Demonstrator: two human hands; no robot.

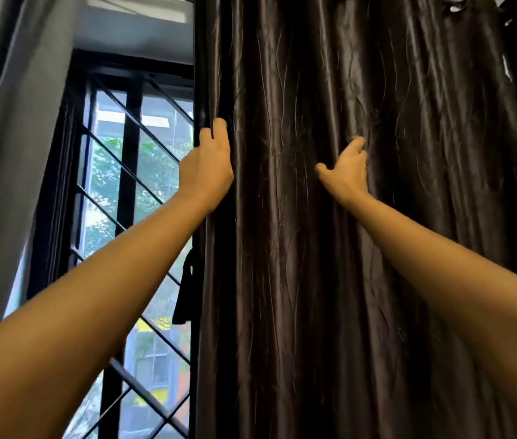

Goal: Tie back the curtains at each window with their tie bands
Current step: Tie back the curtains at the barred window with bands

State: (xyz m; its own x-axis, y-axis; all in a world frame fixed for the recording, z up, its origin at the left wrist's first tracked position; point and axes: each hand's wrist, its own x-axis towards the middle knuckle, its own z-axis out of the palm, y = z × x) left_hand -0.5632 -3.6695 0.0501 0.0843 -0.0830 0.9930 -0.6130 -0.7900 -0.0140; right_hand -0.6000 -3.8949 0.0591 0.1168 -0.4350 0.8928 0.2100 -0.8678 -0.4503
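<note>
A dark brown satin curtain hangs in long folds across the middle and right of the view. My left hand holds its left edge, fingers wrapped behind the hem. My right hand lies against the front of the cloth further right, fingers curled into a fold, thumb spread out. A dark strip of cloth, apparently the tie band, hangs behind the curtain's left edge, below my left forearm.
The window with a black frame and diagonal metal grille shows at the left, with trees and buildings outside. A grey wall or second curtain fills the far left. The curtain top with eyelets is at the upper right.
</note>
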